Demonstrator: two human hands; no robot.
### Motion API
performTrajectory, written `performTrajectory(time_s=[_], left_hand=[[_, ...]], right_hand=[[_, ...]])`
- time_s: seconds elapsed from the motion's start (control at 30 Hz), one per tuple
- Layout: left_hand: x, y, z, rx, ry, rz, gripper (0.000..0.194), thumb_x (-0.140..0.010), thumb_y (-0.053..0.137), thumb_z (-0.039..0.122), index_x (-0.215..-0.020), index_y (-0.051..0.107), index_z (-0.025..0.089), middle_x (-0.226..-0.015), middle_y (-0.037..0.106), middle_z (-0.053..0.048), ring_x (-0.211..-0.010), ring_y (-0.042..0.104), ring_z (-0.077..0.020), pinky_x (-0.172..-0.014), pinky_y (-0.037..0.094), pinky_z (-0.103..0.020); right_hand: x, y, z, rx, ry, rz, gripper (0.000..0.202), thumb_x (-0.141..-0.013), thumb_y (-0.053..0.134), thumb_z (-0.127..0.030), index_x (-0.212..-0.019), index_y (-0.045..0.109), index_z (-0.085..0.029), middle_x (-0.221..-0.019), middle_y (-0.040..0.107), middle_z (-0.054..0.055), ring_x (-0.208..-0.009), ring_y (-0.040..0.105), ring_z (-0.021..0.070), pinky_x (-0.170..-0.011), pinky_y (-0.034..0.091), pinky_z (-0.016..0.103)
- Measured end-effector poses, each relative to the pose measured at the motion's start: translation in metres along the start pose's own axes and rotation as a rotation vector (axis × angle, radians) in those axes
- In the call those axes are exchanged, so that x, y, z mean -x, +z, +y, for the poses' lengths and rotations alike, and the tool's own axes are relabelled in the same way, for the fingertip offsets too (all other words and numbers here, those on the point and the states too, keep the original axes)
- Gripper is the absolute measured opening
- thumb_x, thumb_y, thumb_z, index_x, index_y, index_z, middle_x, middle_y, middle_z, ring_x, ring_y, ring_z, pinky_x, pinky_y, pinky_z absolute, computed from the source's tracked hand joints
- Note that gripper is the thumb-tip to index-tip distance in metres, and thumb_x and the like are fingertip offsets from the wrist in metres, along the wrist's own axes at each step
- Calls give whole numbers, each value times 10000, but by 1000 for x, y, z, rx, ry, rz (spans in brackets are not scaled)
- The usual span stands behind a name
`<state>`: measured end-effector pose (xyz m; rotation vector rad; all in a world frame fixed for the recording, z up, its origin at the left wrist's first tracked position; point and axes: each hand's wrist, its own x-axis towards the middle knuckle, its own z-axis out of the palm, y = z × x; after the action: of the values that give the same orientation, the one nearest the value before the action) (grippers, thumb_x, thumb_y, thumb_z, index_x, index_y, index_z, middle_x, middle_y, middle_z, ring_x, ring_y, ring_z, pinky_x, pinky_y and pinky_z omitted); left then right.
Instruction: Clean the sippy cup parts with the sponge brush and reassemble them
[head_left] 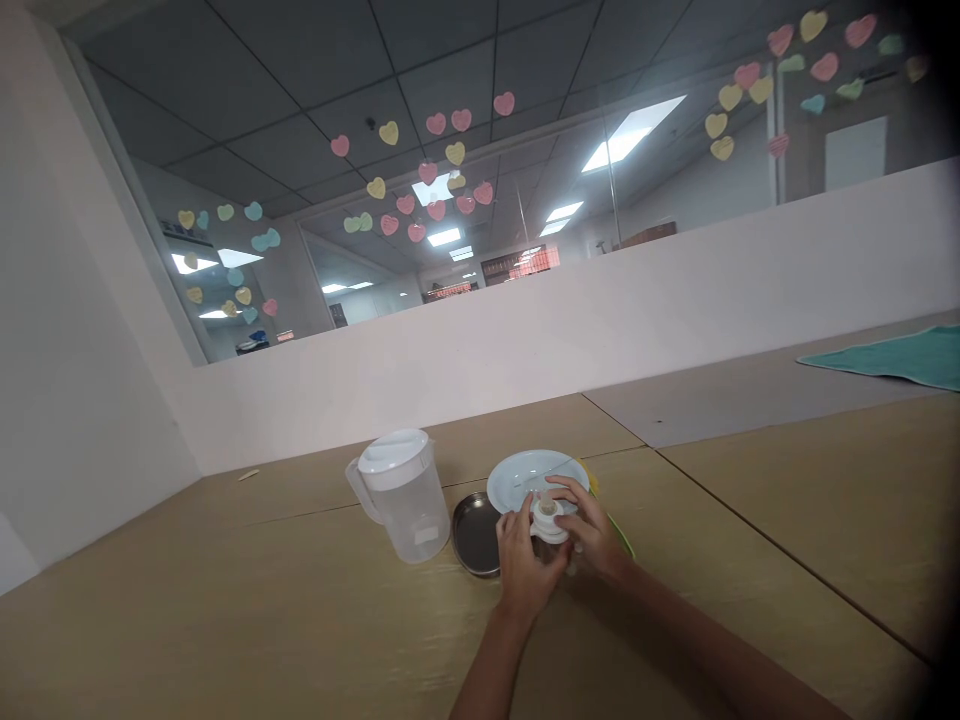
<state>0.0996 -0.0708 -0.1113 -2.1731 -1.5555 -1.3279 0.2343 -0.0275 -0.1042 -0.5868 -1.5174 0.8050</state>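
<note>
Both hands hold a small white object (pixel 550 530) with a round, ringed collar and a pale translucent tip; its lower part is hidden by the fingers, and its exact kind cannot be made out. My left hand (pixel 525 565) wraps its left side, fingertips at the collar. On the right, my right hand (pixel 596 530) curls around it, with the index finger and thumb near the tip. Just behind lies a pale blue plate (pixel 517 470), partly covered by my hands. A dark metal dish (pixel 474 540) sits beside my left hand, its right part hidden.
A clear plastic pitcher (pixel 412 510) with a white lid stands upright left of the dish. Something yellow-green (pixel 621 537) shows behind my right hand. A teal cloth (pixel 892 355) lies at far right, and a small flat scrap (pixel 249 475) at far left. A white wall borders the table.
</note>
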Motion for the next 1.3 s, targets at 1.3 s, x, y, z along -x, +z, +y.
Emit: performTrajectory(time_s=[1.3], left_hand=[[6, 5, -2, -7, 8, 26, 722, -719, 615, 377, -1338, 318, 153, -1091, 580, -116, -1018, 536, -232, -908, 421, -411]], right_hand=[[-21, -15, 1, -245, 142, -21, 437, -679, 678, -396, -1038, 523, -203, -1037, 630, 90, -872, 633, 213, -743, 534, 343]])
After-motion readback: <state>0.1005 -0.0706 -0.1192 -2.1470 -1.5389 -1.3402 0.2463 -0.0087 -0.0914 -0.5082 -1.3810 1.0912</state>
